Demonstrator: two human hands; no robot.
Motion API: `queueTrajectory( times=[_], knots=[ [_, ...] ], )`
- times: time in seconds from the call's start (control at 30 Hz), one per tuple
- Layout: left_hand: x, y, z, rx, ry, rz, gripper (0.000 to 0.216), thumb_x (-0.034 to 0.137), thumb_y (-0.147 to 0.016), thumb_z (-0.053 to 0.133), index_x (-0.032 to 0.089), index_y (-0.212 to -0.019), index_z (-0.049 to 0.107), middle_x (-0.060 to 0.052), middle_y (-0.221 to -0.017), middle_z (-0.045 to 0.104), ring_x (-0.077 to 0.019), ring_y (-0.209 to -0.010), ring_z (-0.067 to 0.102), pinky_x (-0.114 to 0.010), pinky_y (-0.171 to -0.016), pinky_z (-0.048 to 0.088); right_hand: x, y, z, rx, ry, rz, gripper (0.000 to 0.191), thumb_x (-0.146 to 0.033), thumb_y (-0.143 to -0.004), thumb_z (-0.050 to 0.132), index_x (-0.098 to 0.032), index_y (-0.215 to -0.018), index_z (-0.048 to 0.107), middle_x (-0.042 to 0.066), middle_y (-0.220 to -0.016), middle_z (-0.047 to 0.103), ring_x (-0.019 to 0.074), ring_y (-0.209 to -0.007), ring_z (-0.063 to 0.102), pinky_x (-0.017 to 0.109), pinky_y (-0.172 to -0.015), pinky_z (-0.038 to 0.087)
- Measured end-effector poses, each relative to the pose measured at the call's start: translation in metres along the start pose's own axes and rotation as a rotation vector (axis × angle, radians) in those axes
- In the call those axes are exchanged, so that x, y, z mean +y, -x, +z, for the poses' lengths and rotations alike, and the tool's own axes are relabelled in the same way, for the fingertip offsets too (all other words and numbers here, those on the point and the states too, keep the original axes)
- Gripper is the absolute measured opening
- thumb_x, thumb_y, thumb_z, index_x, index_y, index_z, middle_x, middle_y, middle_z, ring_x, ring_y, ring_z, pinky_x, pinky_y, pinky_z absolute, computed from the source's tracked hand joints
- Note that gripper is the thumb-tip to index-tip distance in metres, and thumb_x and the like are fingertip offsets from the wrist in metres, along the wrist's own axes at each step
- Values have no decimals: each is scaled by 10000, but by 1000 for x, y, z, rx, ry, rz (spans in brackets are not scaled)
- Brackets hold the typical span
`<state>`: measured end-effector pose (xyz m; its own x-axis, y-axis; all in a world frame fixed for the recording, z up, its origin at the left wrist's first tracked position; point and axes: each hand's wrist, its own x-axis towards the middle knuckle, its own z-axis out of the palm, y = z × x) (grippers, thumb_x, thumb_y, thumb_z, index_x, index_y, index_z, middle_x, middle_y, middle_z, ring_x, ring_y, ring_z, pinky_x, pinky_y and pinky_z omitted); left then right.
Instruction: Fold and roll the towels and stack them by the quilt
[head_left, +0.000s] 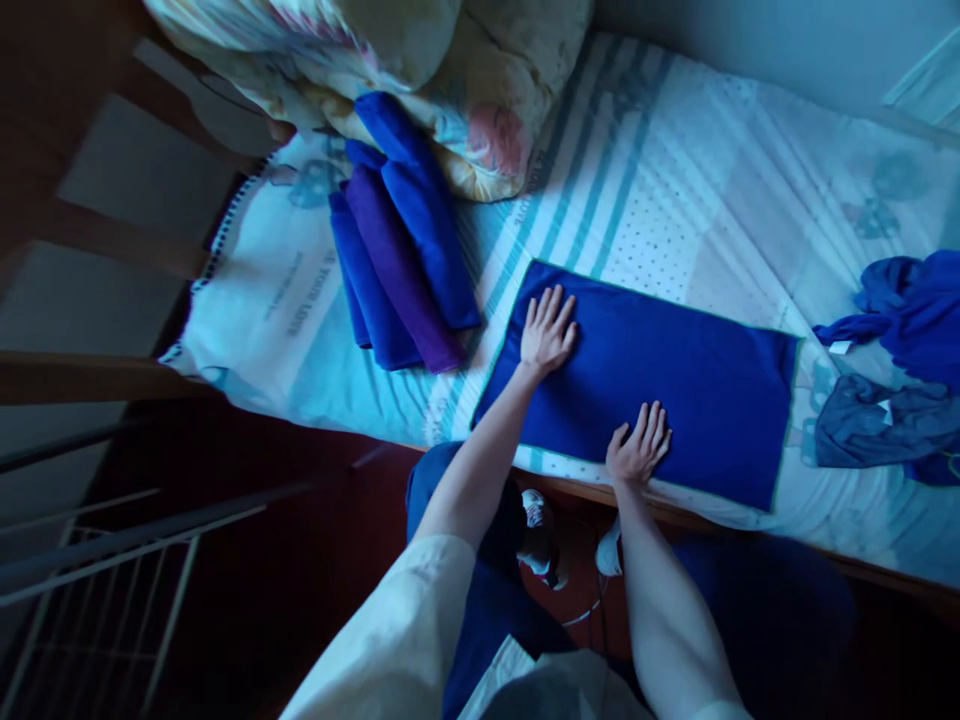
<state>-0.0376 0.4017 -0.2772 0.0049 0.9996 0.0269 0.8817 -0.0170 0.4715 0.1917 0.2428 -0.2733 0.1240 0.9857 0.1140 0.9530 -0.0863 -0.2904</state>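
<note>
A blue towel with a thin green edge lies spread flat on the bed. My left hand presses on its left part, palm down with the fingers spread. Nearer the bed's front edge, my right hand rests flat on the same towel, fingers stretched out. Neither hand grips anything. To the left of the towel, several rolled or folded cloths lie side by side, blue ones and a purple one. Crumpled blue cloths and a grey-blue cloth with white tags lie at the right.
The bed has a patterned white and teal sheet. A bunched floral quilt sits at the back left. A wooden bed post and a metal rack stand at the left. Cables run on the floor by my shoes.
</note>
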Motion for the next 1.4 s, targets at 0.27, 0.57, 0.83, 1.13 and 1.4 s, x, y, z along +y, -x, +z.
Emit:
queueTrajectory(
  times=[0.27,0.57,0.83,1.13,1.4],
  knots=[
    [-39,-35,-26,71,34,-108,666,422,-1016,354,98,-1598,323,-153,-1707,227,-293,-1608,85,-591,-1301,45,0,0,-1,-40,-32,20,591,-276,-987,346,-102,-1546,432,217,-1605,416,298,-1540,303,645,-1224,235],
    [74,116,20,36,92,82,586,271,-995,405,176,-1573,408,-133,-1665,336,-262,-1585,208,-553,-1296,199,-2,2,-3,-45,-31,30,596,-259,-984,349,-111,-1555,429,210,-1614,408,301,-1543,304,643,-1224,239],
    [73,131,31,127,132,37,567,236,-944,449,191,-1505,519,-119,-1579,483,-270,-1526,369,-528,-1286,240,-2,1,-5,-45,-16,26,593,-249,-988,369,-103,-1560,424,211,-1604,428,291,-1542,308,616,-1229,248],
    [75,129,31,146,145,9,591,230,-902,477,210,-1488,541,-110,-1563,501,-290,-1493,425,-540,-1266,270,2,-6,-13,-140,-6,-33,550,-295,-1031,357,-170,-1559,451,161,-1640,390,285,-1558,280,597,-1241,228],
    [69,129,38,173,209,3,657,262,-868,527,263,-1524,508,-72,-1583,478,-316,-1493,419,-563,-1270,241,65,-125,-22,-293,93,-278,560,-340,-1062,326,-215,-1606,368,81,-1696,296,188,-1585,213,451,-1293,179]
  ],
)
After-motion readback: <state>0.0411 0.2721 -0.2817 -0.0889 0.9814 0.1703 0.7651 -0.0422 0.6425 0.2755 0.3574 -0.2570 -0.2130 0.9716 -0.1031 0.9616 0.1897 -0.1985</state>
